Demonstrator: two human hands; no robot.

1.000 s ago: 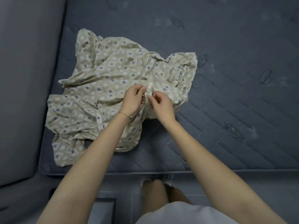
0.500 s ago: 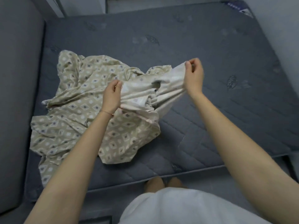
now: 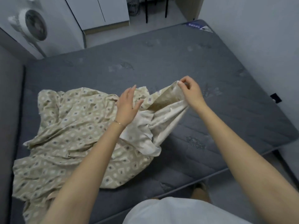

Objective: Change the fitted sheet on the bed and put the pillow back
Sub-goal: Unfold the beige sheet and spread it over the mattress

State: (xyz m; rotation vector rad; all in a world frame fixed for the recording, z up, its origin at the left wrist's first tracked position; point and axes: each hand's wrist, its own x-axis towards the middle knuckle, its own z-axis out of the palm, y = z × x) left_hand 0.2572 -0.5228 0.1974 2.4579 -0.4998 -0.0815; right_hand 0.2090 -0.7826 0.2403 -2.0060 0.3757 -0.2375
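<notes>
Left hand (image 3: 127, 109) let go, fingers spread | right hand (image 3: 191, 92) fingers pinch fitted sheet (image 3: 72, 126) corner | sheet runs near-left to far-right

Right grip (image 3: 191, 93) in a pinch on beige sheet (image 3: 72, 126), left grip (image 3: 127, 107) spread-fingered, over grey mattress (image 3: 178, 62)

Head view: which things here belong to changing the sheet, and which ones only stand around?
For the job:
sheet, bunched on the mattress
mattress, bare
right hand, pinching the sheet's edge
left hand, open over the sheet

Not for the job:
fan, beyond the bed
cabinet, beyond the bed
</notes>
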